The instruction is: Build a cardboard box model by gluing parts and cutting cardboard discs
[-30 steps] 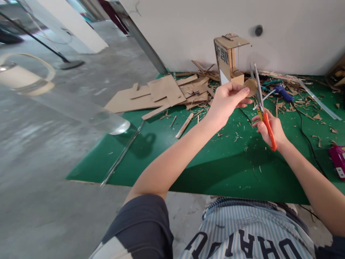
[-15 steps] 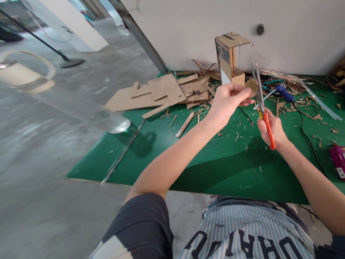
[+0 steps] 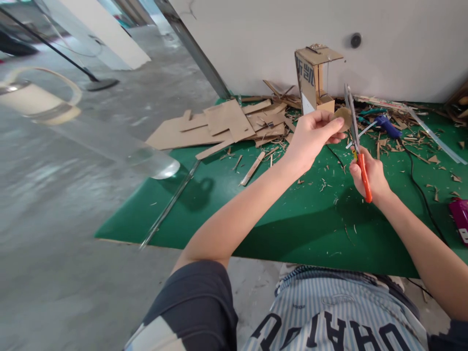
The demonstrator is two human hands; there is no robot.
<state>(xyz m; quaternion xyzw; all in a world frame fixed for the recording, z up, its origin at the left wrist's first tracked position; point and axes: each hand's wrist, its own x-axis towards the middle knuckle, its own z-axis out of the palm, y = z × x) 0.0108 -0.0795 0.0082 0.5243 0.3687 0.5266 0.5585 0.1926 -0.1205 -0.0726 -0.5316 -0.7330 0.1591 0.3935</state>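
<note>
My left hand (image 3: 312, 135) pinches a small round cardboard piece (image 3: 343, 118) and holds it up above the green mat (image 3: 278, 214). My right hand (image 3: 370, 176) grips orange-handled scissors (image 3: 356, 141), blades pointing up and nearly closed at the right edge of the cardboard piece. Both hands hover over the mat's far middle, in front of a small upright cardboard structure (image 3: 314, 78) by the wall.
A heap of cardboard sheets and strips (image 3: 223, 126) lies at the mat's far left. Small offcuts litter the mat. A blue glue gun (image 3: 385, 126) with a black cable (image 3: 420, 190), a clear ruler (image 3: 435, 136) and a pink object (image 3: 460, 217) lie to the right.
The scissor blades have closed from slightly apart to nearly together at the cardboard piece. Both hands stay almost in place.
</note>
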